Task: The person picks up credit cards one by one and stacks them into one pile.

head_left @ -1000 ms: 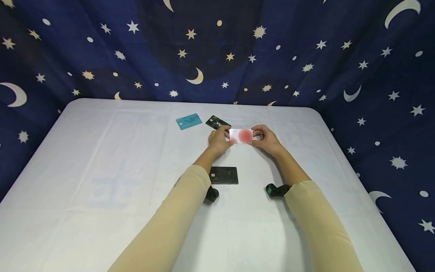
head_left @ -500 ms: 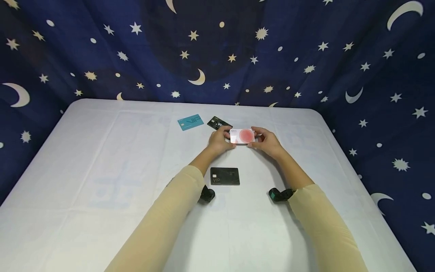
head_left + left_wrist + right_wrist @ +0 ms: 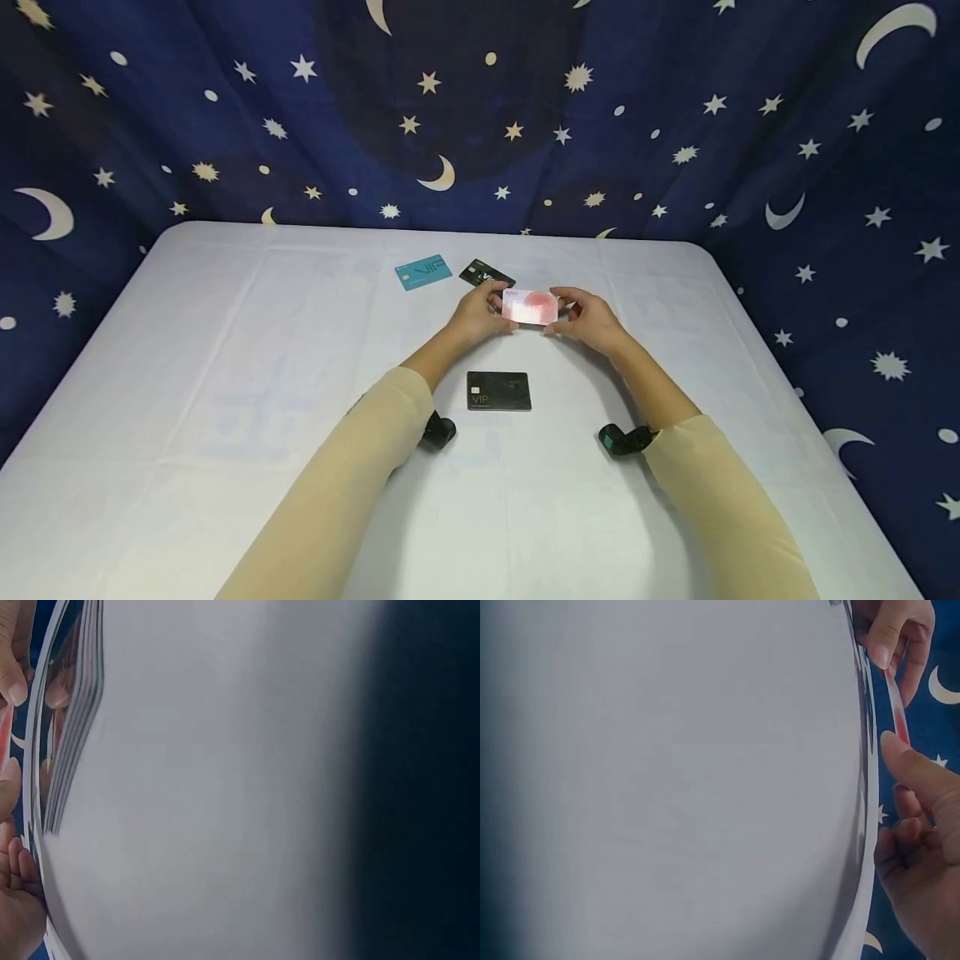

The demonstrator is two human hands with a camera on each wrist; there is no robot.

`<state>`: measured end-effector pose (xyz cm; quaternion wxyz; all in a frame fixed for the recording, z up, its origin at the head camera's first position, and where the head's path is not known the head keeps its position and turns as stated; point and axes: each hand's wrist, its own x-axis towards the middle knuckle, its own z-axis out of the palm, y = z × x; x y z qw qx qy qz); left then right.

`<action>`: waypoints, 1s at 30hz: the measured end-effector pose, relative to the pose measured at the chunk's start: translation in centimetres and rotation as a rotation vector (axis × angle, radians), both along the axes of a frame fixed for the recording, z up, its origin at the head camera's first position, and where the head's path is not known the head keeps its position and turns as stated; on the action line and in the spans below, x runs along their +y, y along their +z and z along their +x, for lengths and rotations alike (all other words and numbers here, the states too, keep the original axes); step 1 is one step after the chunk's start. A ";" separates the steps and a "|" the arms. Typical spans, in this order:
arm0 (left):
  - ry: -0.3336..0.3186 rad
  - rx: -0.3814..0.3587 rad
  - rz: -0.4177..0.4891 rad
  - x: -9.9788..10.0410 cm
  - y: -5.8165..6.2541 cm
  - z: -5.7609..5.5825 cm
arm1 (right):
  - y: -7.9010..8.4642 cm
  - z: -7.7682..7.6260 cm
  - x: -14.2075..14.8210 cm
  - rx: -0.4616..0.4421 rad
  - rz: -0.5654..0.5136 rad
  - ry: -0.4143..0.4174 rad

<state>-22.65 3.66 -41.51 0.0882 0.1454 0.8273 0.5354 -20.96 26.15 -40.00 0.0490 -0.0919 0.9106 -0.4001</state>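
Observation:
Both hands hold a white card with a pink circle (image 3: 529,307) just above the far half of the table. My left hand (image 3: 477,312) pinches its left end, thumb at the near edge. At the right end my right hand (image 3: 589,320) grips it the same way. Seen almost edge-on, the pink-printed card (image 3: 898,712) spans between the thumbs in the right wrist view. Closer in lies a black VIP card (image 3: 498,392). The left wrist view shows it as the top of a stack of several cards (image 3: 75,727), its glossy face mirroring fingers.
Beyond the hands, a teal VIP card (image 3: 423,272) and a second black VIP card (image 3: 483,272), partly behind the left hand, lie on the white-covered table (image 3: 247,400). A dark blue curtain (image 3: 465,108) with stars and moons hangs behind.
Both hands have brought the pink-circle card slightly left and nearer, and glare now pales its print. The left forearm has swung left, uncovering the near black card's left edge.

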 end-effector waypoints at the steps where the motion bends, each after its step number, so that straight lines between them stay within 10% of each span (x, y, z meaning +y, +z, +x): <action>1: -0.010 0.009 -0.016 -0.2 0.0 0.0 | 0.1 0.1 -0.1 0.001 0.007 0.005; 30: -0.182 0.214 -0.230 -4.7 1.0 1.5 | 1.6 2.1 -1.7 -0.059 0.041 0.133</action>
